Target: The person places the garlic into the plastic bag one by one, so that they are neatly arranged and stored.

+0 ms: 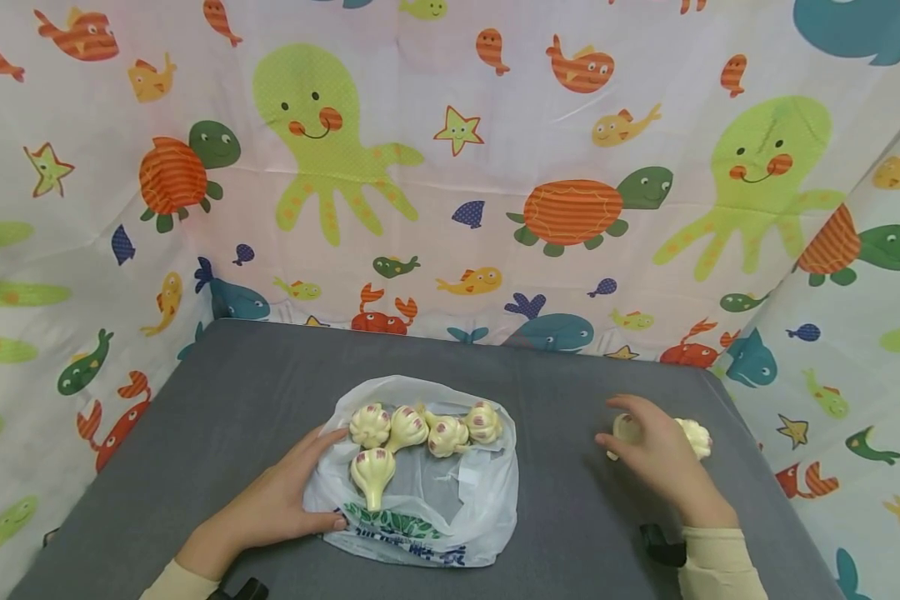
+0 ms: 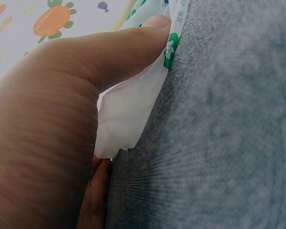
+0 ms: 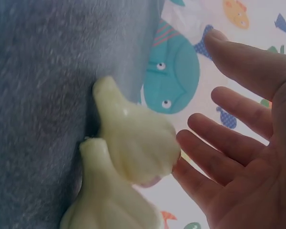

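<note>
A white plastic bag [image 1: 487, 533] with its mouth spread lies on the table, and several garlic bulbs [image 1: 407, 428] sit inside it. My left hand [image 1: 285, 500] rests against the bag's left side, thumb and index finger spread apart on the plastic. In the left wrist view the thumb [image 2: 133, 50] presses on the printed plastic; the other fingers are mostly hidden. Over two more garlic bulbs [image 1: 693, 437] at the right, my right hand [image 1: 663, 458] hovers with fingers spread. In the right wrist view its little finger appears close to one bulb [image 3: 138, 138]; contact is unclear.
The grey table [image 1: 562, 500] carries the bag near its middle and the two loose bulbs near its right edge. A white curtain [image 1: 435, 75] printed with sea animals stands behind the table and along both sides. A black strap [image 1: 662, 546] is at the right wrist.
</note>
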`<state>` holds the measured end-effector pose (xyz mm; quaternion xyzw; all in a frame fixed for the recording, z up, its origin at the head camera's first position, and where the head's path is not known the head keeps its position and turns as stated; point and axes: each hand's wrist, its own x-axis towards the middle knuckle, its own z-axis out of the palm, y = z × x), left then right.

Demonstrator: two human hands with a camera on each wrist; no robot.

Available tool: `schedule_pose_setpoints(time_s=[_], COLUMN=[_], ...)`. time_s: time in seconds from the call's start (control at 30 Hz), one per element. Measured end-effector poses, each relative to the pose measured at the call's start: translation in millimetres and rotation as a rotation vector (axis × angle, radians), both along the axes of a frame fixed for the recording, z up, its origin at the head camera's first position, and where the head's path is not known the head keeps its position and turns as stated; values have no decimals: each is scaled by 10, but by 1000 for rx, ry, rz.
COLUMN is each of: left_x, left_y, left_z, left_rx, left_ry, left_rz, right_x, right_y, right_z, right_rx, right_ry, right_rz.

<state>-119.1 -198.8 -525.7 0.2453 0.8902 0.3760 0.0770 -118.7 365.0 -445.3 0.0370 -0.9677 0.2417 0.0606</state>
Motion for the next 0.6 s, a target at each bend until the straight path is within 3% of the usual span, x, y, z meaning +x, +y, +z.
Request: schedule_pose_setpoints(time_s=[0.6], left_x=[11], left_y=[-5], left_z=[-4], left_rx=[7], left_ry=[2], left_rz=[10], right_x=[-11], right_y=[131], right_z=[-98], right_rx=[-2], right_ry=[-43], right_rz=[-1])
